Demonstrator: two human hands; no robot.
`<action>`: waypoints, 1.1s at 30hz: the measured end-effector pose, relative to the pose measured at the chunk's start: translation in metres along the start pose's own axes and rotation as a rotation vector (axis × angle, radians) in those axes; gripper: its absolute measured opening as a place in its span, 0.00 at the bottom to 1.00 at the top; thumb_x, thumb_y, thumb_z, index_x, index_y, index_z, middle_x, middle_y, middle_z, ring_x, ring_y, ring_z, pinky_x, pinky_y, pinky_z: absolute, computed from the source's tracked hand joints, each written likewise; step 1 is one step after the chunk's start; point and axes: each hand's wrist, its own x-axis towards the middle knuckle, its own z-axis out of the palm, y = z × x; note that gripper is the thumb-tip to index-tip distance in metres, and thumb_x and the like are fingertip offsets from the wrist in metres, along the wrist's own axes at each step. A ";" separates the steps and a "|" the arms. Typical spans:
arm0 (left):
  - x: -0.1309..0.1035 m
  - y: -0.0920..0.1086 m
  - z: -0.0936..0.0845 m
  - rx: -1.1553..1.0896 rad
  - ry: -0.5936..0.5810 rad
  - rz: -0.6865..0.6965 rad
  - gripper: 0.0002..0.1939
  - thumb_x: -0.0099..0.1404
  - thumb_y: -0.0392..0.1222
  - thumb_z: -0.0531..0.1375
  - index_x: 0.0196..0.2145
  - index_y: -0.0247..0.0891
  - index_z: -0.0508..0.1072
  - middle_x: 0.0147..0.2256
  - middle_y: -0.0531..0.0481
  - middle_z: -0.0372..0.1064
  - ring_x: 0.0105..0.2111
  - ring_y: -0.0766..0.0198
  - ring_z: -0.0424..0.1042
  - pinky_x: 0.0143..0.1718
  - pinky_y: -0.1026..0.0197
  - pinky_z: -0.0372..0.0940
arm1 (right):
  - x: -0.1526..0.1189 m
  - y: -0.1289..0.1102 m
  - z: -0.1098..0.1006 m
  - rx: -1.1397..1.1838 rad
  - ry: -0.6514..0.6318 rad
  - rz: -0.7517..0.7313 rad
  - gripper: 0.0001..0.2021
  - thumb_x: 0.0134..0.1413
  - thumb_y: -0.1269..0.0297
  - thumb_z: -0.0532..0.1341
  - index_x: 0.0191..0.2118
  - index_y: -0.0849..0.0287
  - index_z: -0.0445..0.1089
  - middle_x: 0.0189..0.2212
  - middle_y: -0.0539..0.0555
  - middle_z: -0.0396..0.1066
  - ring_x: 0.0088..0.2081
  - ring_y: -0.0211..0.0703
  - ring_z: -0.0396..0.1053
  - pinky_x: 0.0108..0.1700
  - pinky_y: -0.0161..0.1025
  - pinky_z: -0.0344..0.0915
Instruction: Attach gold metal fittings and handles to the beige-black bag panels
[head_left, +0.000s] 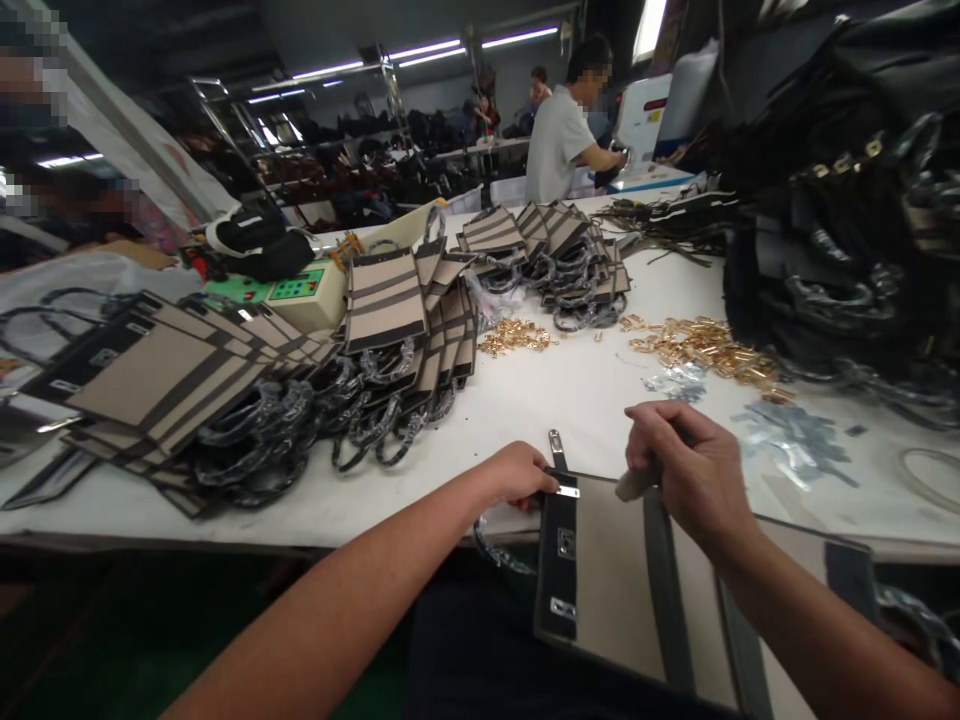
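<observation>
A beige bag panel [611,570] with dark stripes lies at the table's front edge, close to my body. Its black end band carries small silver metal plates, and a short black tab [556,450] with a metal piece sticks out from its far edge. My left hand [525,475] is closed on the panel's corner, fingertips beside the upper metal plate [568,491]. Just above the panel, my right hand [686,465] is curled closed. A blunt greyish-beige thing [636,484] shows under its fingers; whether this is a tool or a covered fingertip I cannot tell.
Stacked bag panels [386,300] with plastic-wrapped handles fill the left side. Gold hardware [705,348] and flat silver pieces [799,445] lie on the white table [525,400]. Black bags [810,270] are heaped at right. A person [556,140] works further back.
</observation>
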 end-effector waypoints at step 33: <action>0.006 -0.012 0.003 -0.028 0.036 0.115 0.13 0.58 0.39 0.68 0.21 0.38 0.69 0.15 0.58 0.58 0.16 0.68 0.58 0.19 0.64 0.52 | -0.012 0.018 0.065 -0.048 -0.339 -0.003 0.24 0.64 0.47 0.65 0.21 0.55 0.65 0.17 0.47 0.64 0.22 0.40 0.60 0.28 0.40 0.58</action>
